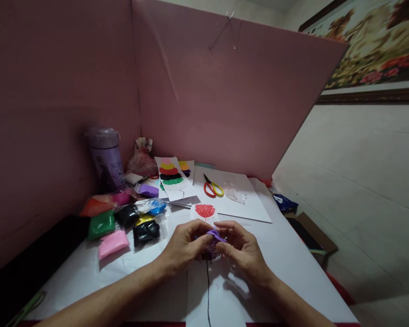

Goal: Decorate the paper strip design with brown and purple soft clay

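Observation:
A thin strip of purple modelling clay [216, 235] is stretched between my fingers. My left hand [184, 243] pinches its left part between thumb and fingers. From the other side my right hand [243, 249] closes its thumb and fingertips near the strip's right end. Below them lies a white paper strip [225, 309] with a red textured flower-like shape [205, 210] towards its far end. A purple textured patch [211, 251] on the paper is partly hidden by my hands. From this patch a thin black line [208, 290] runs towards me.
Left of my hands lie several clay bags, including green [101, 225], pink [113, 244] and black [146, 233]. Scissors [213, 188] rest on a white board [255, 206]. A painted card [172, 175] and a purple tumbler [106, 159] stand farther back, before pink panels [225, 100].

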The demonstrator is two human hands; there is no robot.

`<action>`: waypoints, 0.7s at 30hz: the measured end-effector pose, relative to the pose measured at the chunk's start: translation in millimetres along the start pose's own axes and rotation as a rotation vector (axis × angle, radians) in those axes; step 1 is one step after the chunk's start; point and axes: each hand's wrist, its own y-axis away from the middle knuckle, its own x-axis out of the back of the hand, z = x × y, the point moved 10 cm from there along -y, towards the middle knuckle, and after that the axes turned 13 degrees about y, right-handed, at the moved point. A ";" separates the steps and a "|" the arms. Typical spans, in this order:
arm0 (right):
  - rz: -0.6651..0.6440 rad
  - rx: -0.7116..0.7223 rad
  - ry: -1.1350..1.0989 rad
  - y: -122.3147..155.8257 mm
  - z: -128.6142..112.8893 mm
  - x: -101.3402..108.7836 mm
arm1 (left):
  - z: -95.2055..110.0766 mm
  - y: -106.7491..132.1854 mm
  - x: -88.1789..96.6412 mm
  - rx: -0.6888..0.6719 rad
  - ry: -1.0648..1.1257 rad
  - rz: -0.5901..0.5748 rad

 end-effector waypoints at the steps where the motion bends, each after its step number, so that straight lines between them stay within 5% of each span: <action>1: 0.026 -0.001 0.000 0.0 1.1 3.0 | -1.1 -0.3 1.2 0.010 0.018 0.004; 4: 0.021 -0.036 0.011 0.1 5.6 2.4 | -2.3 -1.1 3.1 0.023 0.070 0.000; 9: -0.209 -0.117 -0.049 3.0 12.7 -26.8 | 3.7 0.0 2.1 0.006 0.095 0.012; 21: 0.026 -0.193 -0.161 -2.8 16.7 -1.9 | 7.7 -2.6 18.0 -0.040 -0.183 0.133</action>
